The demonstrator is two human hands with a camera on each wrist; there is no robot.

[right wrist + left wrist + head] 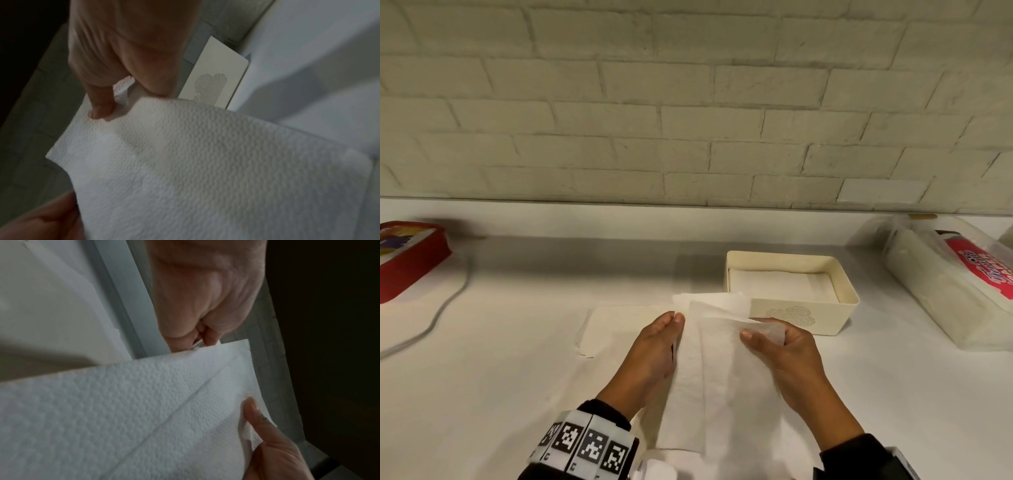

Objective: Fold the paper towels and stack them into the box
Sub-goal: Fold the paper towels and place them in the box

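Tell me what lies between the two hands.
The paper towel spans the gap between the left hand and right hand, each pinching a far corner; clearest in the head view.

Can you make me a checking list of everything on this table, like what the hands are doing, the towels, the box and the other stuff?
Surface: white counter, against the wall.
Job's things: paper towel held up by both hands, a crease running down it; cream box beyond it with flat towels inside; more loose towels lying on the counter.
Clutter: red tin far left; plastic towel pack far right.
Hands: left hand pinches the towel's left edge; right hand pinches its top right corner.
Cables: white cable curving from the red tin.
Surroundings: pale brick wall.
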